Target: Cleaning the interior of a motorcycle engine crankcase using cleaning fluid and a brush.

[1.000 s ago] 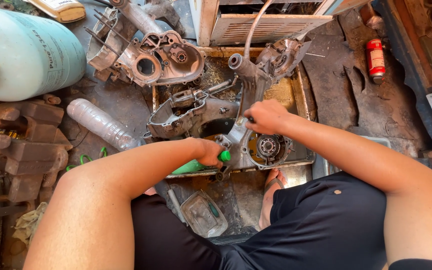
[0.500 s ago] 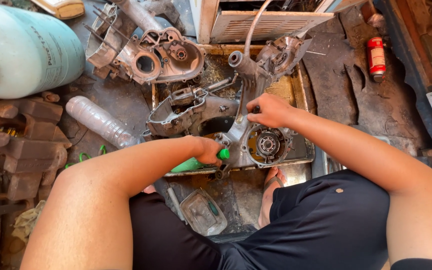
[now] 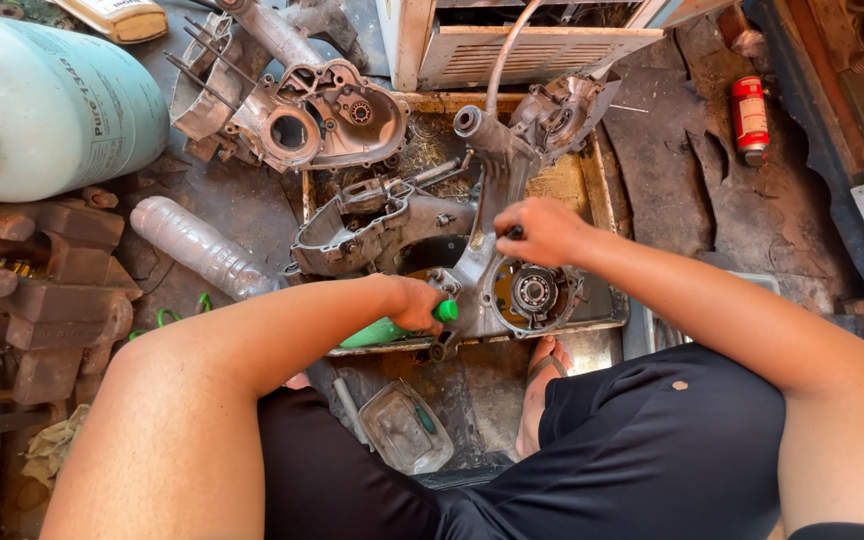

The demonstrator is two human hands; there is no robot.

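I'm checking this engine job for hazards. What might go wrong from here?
The left hand grips a green tool against the oily crankcase; it may slip toward the right hand nearby. The bare foot in a sandal sits just below the tray edge, so a dropped part might hit it.

View: single head camera, worn above the squatting person.
Facing: straight down over both forearms onto the floor point(image 3: 692, 180).
Nearness: close; metal tray point(image 3: 592, 170) lay beyond the hands.

Hands point(image 3: 542, 232) on greasy engine casing point(image 3: 472, 270)
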